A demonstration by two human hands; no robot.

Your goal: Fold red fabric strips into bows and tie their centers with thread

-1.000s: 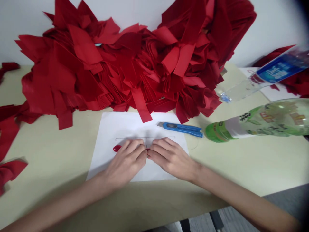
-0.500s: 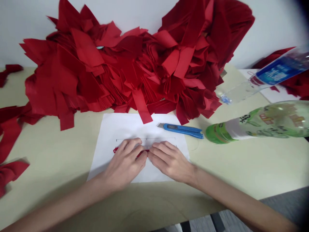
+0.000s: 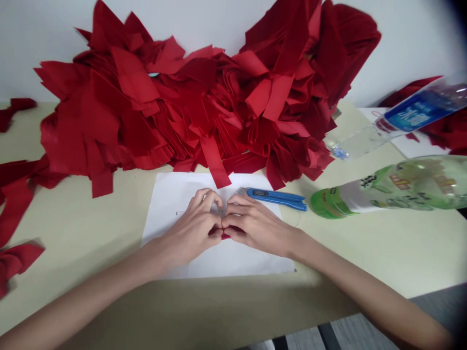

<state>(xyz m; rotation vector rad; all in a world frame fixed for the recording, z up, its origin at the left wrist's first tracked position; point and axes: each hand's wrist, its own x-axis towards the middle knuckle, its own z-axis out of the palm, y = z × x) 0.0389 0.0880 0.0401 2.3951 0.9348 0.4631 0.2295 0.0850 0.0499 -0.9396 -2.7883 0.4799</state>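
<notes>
A small piece of red fabric point(image 3: 225, 236) shows between my fingertips, above a white sheet of paper point(image 3: 241, 265) with a ruled line on it. My left hand point(image 3: 195, 223) pinches the fabric from the left, fingers curled. From the other side my right hand point(image 3: 257, 221) pinches it too, the fingertips of both hands meeting. Most of the fabric is hidden behind the fingers. Just beyond my right hand lies a blue utility knife point(image 3: 275, 197), partly on the paper's edge.
A big heap of red fabric strips point(image 3: 189, 107) runs along the wall behind the paper. More red strips point(image 3: 16, 209) lie at the left. On the right rest a green-labelled bottle point(image 3: 350, 198) and a clear blue-labelled bottle point(image 3: 408, 114). The table's front edge is near my forearms.
Both hands have shifted slightly, with the fingers more arched and raised. Less of the red fabric shows; its left end is no longer visible. The paper has turned a little.
</notes>
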